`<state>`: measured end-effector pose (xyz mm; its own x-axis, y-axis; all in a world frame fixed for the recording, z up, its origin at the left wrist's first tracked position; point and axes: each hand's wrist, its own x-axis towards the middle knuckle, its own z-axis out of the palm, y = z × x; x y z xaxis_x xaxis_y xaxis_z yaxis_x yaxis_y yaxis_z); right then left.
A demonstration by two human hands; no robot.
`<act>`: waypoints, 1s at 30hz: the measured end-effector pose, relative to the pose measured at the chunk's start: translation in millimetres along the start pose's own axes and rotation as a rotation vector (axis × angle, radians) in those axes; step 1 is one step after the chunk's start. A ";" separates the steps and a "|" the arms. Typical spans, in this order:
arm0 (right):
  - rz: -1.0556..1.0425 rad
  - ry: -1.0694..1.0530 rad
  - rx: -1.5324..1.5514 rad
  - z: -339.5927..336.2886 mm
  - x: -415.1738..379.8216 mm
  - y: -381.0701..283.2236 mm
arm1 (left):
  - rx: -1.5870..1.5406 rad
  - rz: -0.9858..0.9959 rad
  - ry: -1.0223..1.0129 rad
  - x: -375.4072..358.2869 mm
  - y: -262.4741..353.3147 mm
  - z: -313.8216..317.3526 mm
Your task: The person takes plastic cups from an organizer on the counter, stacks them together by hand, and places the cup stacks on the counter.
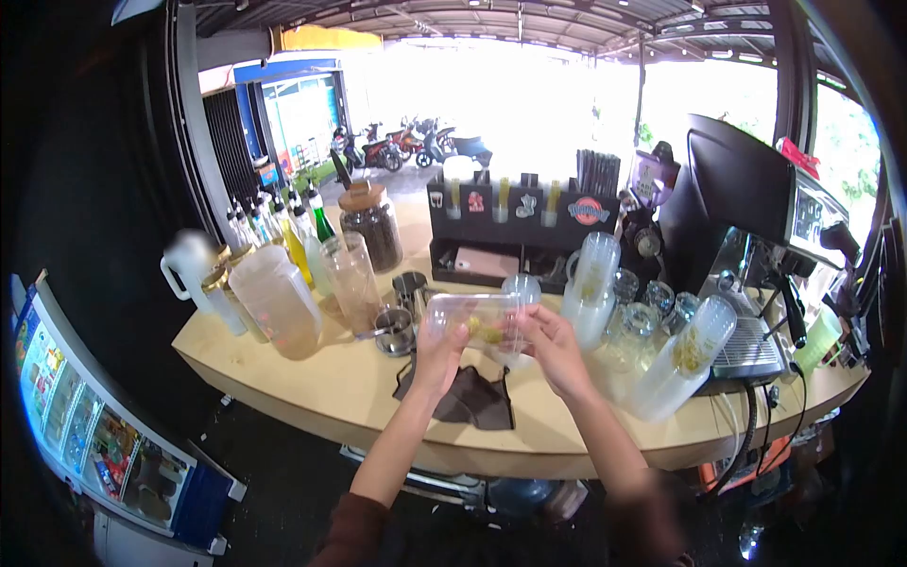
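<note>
Above the counter, a clear plastic cup [475,308] lies on its side between both hands, with a yellowish print on its wall. My left hand [441,357] grips its left part, thumb against the near side. My right hand [552,342] has its fingers closed on the right end. Beneath the cup a dark cloth [474,397] lies crumpled at the counter's front edge. Just left of my left hand stand small metal pitchers [395,333]. Right of my right hand is a stack of printed plastic cups [593,288].
On the wooden counter [312,392] stand a cloudy plastic jug [276,302], a tall clear pitcher [351,283], a jar of dark beans [371,231] and several syrup bottles [290,236]. A black organizer [525,222] is behind. Glasses [635,331], another cup stack [685,359] and an espresso machine [756,255] occupy the right.
</note>
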<state>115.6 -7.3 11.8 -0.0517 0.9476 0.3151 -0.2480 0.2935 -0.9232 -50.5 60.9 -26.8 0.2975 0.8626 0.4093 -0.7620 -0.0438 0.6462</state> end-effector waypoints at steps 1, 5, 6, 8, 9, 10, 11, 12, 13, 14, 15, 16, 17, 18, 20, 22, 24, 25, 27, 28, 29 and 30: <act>-0.020 -0.006 -0.004 1.8 1.1 -7.8 | 0.004 0.014 -0.016 2.8 4.9 -1.6; -0.427 0.248 -0.966 19.8 8.9 -37.1 | 0.325 0.196 -0.009 15.8 31.3 -7.5; -0.533 0.166 -1.048 34.7 11.7 -46.9 | 0.537 0.298 -0.046 18.9 37.4 -2.9; -0.687 -0.011 -1.163 54.8 25.7 -47.4 | 0.764 0.419 -0.134 27.2 45.7 1.0; -0.688 -0.009 -1.159 61.0 35.7 -43.6 | 0.768 0.418 -0.135 32.1 48.1 0.9; -0.652 -0.072 -1.201 65.8 47.1 -39.2 | 0.798 0.410 -0.163 37.8 50.0 0.6; -0.618 -0.133 -1.245 68.5 59.5 -35.7 | 0.826 0.404 -0.192 45.7 53.1 -1.8; -0.582 -0.141 -1.253 69.4 73.2 -33.9 | 0.925 0.464 -0.213 55.4 57.7 -5.8; -0.585 -0.143 -1.256 69.7 86.9 -33.9 | 0.924 0.468 -0.212 64.0 63.6 -9.6; -0.594 -0.135 -1.243 69.2 101.3 -35.1 | 1.036 0.519 -0.196 71.7 71.2 -13.0; -0.602 -0.124 -1.231 67.4 117.2 -37.1 | 1.148 0.568 -0.182 78.2 78.8 -16.4; -0.645 -0.069 -1.239 62.4 136.9 -40.1 | 1.173 0.576 -0.132 83.6 87.1 -20.0; -0.753 0.006 -1.251 56.3 159.8 -46.0 | 1.165 0.582 -0.140 91.9 91.9 -29.4; -0.683 0.086 -1.275 56.9 177.8 -58.9 | 1.129 0.550 -0.128 100.0 95.6 -40.9; -0.787 0.173 -1.273 45.8 231.8 -70.1 | 1.068 0.506 -0.120 113.4 100.2 -56.0; -0.864 0.155 -1.246 32.5 290.2 -72.0 | 1.047 0.459 -0.179 122.7 99.4 -68.9; -0.832 0.164 -1.289 20.9 337.1 -66.9 | 1.038 0.389 -0.247 128.9 101.8 -72.9; -0.808 0.174 -1.325 15.7 356.3 -61.6 | 1.032 0.388 -0.248 132.0 101.9 -75.1; -0.708 0.222 -1.298 5.0 388.1 -46.0 | 1.075 0.347 -0.284 137.3 100.8 -80.5; -0.610 0.268 -1.262 2.3 397.9 -40.1 | 1.076 0.400 -0.304 140.5 99.5 -82.4; -0.608 0.271 -1.263 -2.1 405.8 -34.9 | 1.074 0.398 -0.307 143.4 98.9 -84.6; -0.541 0.228 -1.320 -4.2 410.7 -31.1 | 1.079 0.401 -0.336 145.7 98.5 -86.9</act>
<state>106.2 373.3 169.0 -0.0583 0.6469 0.7603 0.8775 0.3964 -0.2700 -132.2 226.0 40.5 0.4068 0.5233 0.7488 -0.0072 -0.8178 0.5754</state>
